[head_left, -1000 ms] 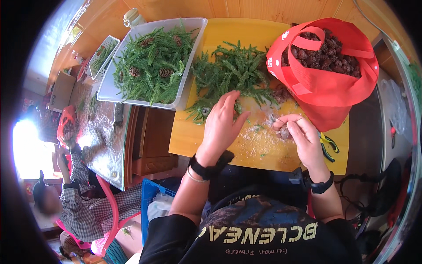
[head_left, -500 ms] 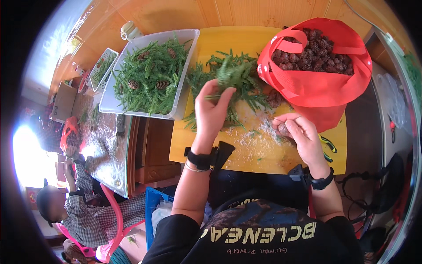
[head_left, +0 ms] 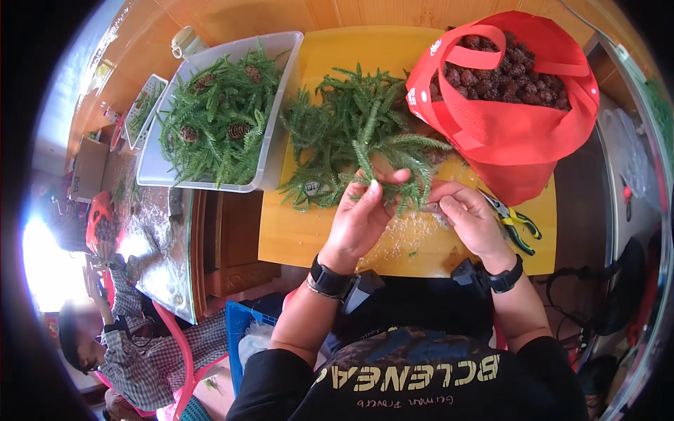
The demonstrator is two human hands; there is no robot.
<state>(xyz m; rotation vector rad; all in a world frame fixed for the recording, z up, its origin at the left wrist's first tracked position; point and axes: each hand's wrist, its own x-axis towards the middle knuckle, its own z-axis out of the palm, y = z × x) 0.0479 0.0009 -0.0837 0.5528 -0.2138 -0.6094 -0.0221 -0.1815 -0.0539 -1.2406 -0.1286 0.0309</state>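
My left hand [head_left: 357, 226] is closed on a green artificial pine sprig [head_left: 366, 144], its needled branches fanning out above the fingers and toward my right hand. Close beside it, my right hand [head_left: 476, 219] pinches a small brown pine cone [head_left: 433, 208], mostly hidden by the fingers. The two hands nearly meet over the yellow tabletop [head_left: 295, 242]. Behind them lies a loose pile of pine sprigs [head_left: 344, 95]. Pliers [head_left: 516, 221] with yellow-and-black handles rest just right of my right hand.
A red bag [head_left: 512, 151] full of pine cones stands at the back right. At the back left, a clear plastic bin [head_left: 270, 151] holds sprigs with several cones. Pale crumbs litter the tabletop. Further left, a person in a checked top [head_left: 137, 358] sits by another table.
My left hand has come down and right with the sprig, bringing it beside my right hand. My right hand keeps its pinch. The pliers show more fully.
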